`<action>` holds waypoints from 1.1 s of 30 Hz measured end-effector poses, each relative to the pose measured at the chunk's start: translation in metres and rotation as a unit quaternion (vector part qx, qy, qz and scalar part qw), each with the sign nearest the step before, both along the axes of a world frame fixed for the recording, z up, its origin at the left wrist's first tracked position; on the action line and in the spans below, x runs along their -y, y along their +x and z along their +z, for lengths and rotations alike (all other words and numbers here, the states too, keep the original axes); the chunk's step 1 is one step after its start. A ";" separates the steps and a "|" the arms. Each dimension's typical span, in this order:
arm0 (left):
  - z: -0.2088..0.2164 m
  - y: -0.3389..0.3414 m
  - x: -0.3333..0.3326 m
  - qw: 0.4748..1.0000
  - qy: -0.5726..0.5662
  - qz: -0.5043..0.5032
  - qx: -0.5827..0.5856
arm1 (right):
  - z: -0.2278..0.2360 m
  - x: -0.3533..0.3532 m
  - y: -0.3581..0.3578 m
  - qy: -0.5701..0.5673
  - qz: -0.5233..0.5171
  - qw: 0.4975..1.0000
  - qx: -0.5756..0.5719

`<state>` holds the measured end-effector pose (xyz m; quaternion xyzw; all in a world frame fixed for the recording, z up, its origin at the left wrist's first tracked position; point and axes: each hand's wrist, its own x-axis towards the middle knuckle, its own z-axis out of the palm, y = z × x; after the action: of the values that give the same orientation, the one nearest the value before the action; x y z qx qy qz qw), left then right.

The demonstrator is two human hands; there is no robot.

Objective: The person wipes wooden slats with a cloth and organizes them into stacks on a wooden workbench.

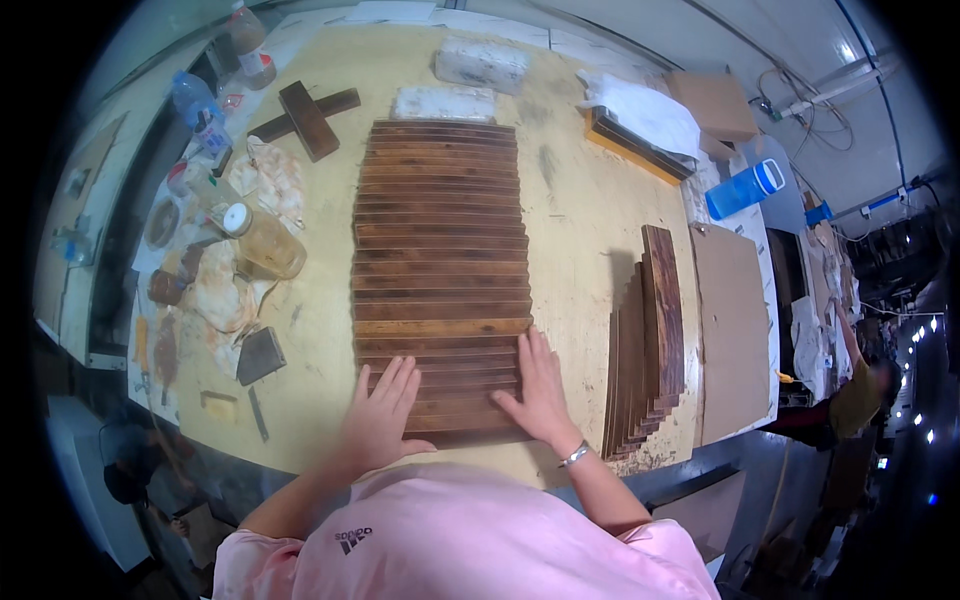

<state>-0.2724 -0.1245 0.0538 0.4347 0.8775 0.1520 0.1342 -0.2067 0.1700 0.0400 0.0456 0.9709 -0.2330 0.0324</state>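
Note:
A long row of dark brown wooden slats (440, 240) lies side by side down the middle of the table, each running left to right. Over the near left corner of the row rests my left hand (385, 412), flat with its fingers apart. My right hand (540, 388) lies along the right ends of the near slats, fingers stretched away from me and thumb out over the wood. Neither hand holds anything. To the right of my right hand, more slats (662, 320) lean together in a stepped stack.
Left on the table (570, 260) are a white-lidded jar (272, 245), stained rags (225, 285), bottles (250, 45) and a dark block (261, 355). Two crossed boards (310, 120) lie far left. White wrapped blocks (482, 65) sit behind the row. A blue bottle (742, 190) lies far right.

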 end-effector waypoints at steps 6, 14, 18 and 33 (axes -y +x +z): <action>-0.007 -0.009 -0.013 0.997 -0.018 0.025 -0.070 | -0.028 0.008 -0.004 0.035 -0.010 0.997 -0.074; -0.019 -0.015 -0.016 0.995 -0.016 0.049 -0.085 | -0.027 0.002 -0.018 0.064 -0.014 0.995 -0.073; -0.012 -0.015 -0.020 0.996 -0.024 0.055 -0.060 | -0.023 0.005 -0.017 0.054 -0.029 0.996 -0.070; -0.016 0.085 -0.115 0.886 0.185 -0.067 0.419 | 0.020 -0.150 0.140 -0.301 -0.458 0.807 -0.221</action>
<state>-0.1878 -0.0096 0.0377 0.4053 0.6642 0.4704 0.4164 -0.0664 0.3201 0.0597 0.4202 0.6997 -0.5049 -0.2811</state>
